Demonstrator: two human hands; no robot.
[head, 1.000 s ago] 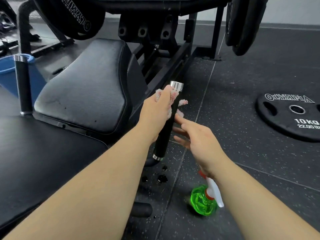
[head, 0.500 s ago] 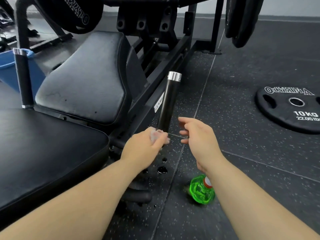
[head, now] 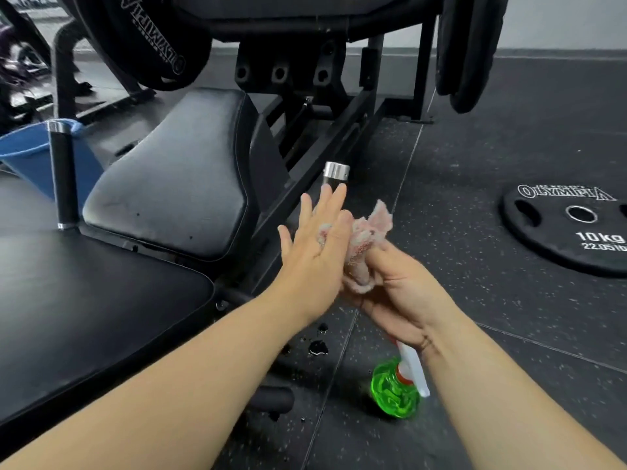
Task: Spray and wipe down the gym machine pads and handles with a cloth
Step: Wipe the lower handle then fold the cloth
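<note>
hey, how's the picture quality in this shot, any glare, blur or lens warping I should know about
Head view: mostly sharp, with slight motion softness on the left hand and cloth. Soft overhead light puts pale sheen on the seat pad and a bright glint on the handle's chrome cap. Wide-angle distortion bows the frame edges and stretches the forearms. The weight plate lettering reads mirrored.

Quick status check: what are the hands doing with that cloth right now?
Left hand open, flat against cloth. Right hand pinching cloth from below. Handle mostly hidden behind left hand. Spray bottle on floor, nothing blocking.
</note>
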